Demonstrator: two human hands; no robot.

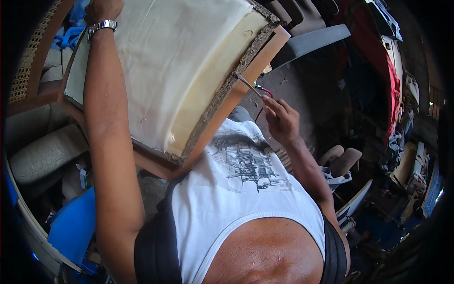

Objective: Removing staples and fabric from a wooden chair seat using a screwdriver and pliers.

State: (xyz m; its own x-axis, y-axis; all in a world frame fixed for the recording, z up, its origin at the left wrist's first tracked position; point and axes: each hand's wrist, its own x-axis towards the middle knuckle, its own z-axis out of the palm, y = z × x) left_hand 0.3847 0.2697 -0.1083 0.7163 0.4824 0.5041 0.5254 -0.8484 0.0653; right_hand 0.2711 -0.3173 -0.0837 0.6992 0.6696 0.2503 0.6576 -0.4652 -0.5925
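Cream foam on a wooden seat frame (236, 94), propped against your lap: bulky, stiff at the frame, soft on top. Your left hand (101, 9) clasps its far edge; your right hand (280, 118) pinches a slim metal tool (248, 85), tip at the near edge.

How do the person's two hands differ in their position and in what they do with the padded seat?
The left hand reaches far out and grips the top edge of the padded seat; the right hand stays close to the body at the seat's side edge. The left wrist carries a metal watch; the right wrist is bare. The right hand holds a thin metal tool; the left holds none. Both are bare.
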